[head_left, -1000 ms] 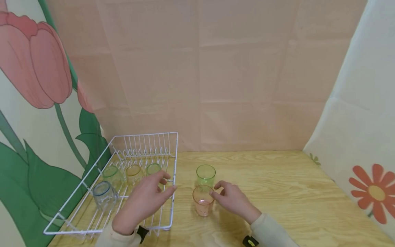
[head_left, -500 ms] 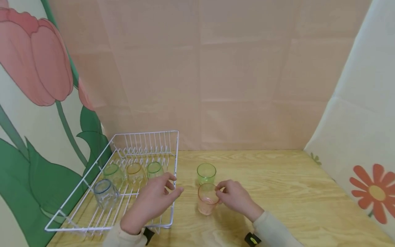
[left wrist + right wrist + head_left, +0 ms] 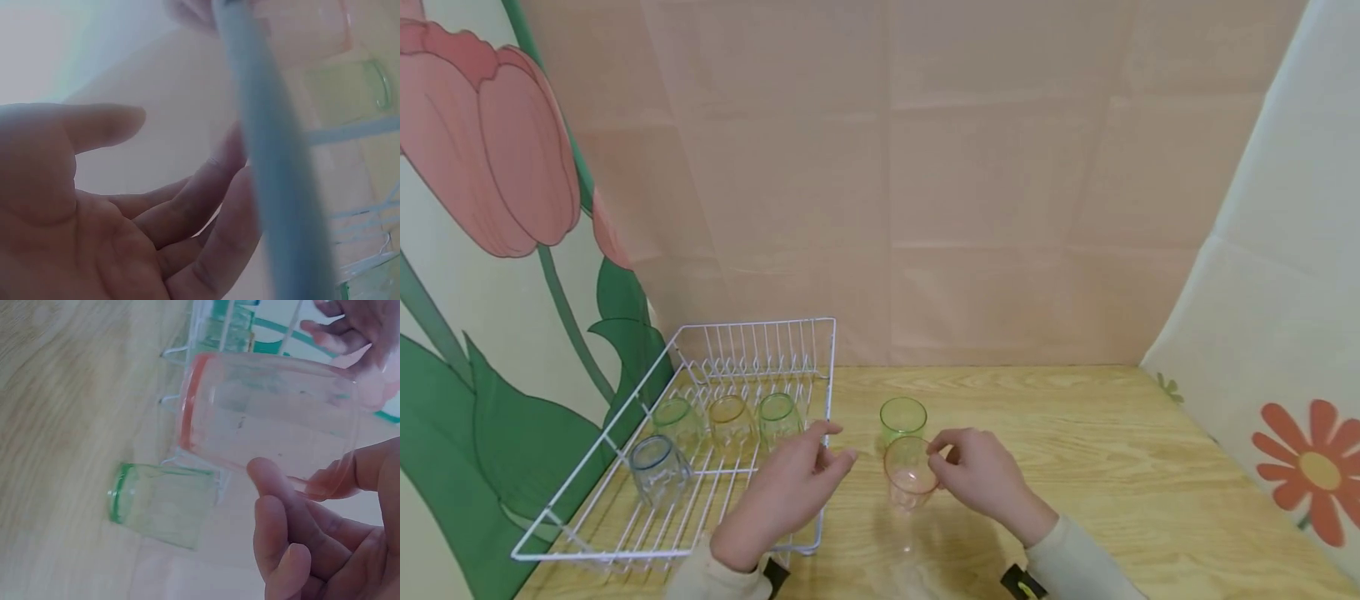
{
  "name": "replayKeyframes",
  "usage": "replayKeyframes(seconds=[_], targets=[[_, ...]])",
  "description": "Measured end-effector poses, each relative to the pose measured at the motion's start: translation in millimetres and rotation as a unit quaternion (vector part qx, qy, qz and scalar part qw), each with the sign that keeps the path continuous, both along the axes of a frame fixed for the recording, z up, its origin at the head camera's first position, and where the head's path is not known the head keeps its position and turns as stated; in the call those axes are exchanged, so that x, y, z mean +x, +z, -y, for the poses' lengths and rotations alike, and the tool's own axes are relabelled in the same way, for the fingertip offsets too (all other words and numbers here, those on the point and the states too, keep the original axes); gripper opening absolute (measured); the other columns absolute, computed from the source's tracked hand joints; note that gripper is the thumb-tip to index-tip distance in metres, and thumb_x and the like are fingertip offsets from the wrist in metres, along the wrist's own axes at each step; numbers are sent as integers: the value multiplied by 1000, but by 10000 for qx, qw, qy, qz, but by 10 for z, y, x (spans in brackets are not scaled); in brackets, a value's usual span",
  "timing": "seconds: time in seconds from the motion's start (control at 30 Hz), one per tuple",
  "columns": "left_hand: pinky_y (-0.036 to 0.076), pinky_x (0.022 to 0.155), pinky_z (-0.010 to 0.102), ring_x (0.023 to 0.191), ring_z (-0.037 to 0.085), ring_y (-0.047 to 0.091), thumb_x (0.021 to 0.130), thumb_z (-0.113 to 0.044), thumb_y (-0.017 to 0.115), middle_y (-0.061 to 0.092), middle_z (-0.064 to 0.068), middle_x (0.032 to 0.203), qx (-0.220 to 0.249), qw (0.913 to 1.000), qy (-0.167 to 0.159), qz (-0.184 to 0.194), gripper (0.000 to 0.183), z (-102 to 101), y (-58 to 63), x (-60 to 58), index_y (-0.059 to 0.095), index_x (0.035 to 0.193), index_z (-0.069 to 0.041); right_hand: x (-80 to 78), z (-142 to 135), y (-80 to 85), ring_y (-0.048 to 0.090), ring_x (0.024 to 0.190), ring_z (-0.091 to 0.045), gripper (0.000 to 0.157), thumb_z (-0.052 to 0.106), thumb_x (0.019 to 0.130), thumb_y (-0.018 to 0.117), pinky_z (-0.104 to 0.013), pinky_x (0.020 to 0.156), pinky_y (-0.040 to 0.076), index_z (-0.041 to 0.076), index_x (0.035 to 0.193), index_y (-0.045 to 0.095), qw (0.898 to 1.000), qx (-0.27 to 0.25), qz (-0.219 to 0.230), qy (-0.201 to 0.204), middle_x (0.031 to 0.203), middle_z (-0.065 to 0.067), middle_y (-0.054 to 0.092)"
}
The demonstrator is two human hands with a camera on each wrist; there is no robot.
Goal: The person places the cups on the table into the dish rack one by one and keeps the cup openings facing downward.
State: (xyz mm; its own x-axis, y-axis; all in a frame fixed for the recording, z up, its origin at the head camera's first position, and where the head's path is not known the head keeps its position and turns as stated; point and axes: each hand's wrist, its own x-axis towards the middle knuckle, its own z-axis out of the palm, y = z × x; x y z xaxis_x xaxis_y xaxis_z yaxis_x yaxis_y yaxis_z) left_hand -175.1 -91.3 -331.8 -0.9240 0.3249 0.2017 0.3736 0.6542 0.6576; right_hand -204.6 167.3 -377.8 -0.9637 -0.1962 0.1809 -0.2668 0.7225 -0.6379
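In the head view my right hand [image 3: 988, 475] pinches the rim of a clear pink glass [image 3: 904, 483] between thumb and fingers. The glass is upright and raised over the table, overlapping a green glass [image 3: 901, 417] that stands behind it. From the right wrist, the pink glass [image 3: 269, 419] shows its thick red base, and the green glass [image 3: 165, 503] stands on the tabletop beyond. My left hand [image 3: 790, 483] hovers at the right side of the white dish rack [image 3: 831, 358], fingers loosely bent and holding nothing. A blurred rack wire [image 3: 275, 156] crosses the left wrist view in front of its fingertips.
Inside the rack stand upturned glasses: a green one [image 3: 677, 423], an amber one [image 3: 732, 427], a second green one [image 3: 777, 412] and a blue-ringed one [image 3: 658, 477]. A pink cloth backdrop [image 3: 970, 183] closes off the back of the wooden table [image 3: 1075, 442].
My right hand has taken hold of the pink glass's rim and lifted the glass, shifting it slightly right and away from me. My left hand has drifted right along the rack.
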Motion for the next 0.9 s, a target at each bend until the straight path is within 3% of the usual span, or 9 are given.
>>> replayKeyframes(seconds=[0.2, 0.37, 0.6, 0.9], targets=[[51, 64, 29, 66, 4, 60, 102, -49, 50, 67, -11, 78, 88, 9988, -335, 355, 58, -63, -40, 14, 53, 136, -2, 105, 35, 120, 46, 39, -7, 16, 12, 86, 61, -24, 38, 32, 12, 94, 75, 9998, -25, -185, -71, 53, 15, 60], [53, 67, 34, 72, 6, 64, 103, -53, 46, 71, -10, 81, 219, 9971, -415, 593, 62, -93, -58, 25, 52, 139, -3, 186, 61, 212, 42, 39, -5, 15, 12, 85, 62, -23, 39, 32, 14, 92, 74, 9992, -37, -389, -71, 51, 16, 56], [55, 75, 38, 80, 10, 67, 106, -47, 41, 73, -7, 83, 215, 9965, -580, 554, 58, -140, -88, 20, 50, 142, -3, 262, 81, 274, 40, 38, -3, 15, 11, 83, 63, -23, 39, 31, 15, 91, 75, 9983, -103, -566, -133, 47, 19, 50], [52, 69, 33, 76, 7, 65, 108, -44, 38, 71, -7, 82, 175, 9953, -807, 506, 53, -204, -141, 16, 51, 142, -5, 278, 103, 273, 37, 36, 0, 18, 10, 83, 63, -22, 38, 29, 16, 93, 75, 9972, -245, -697, -89, 47, 18, 50]])
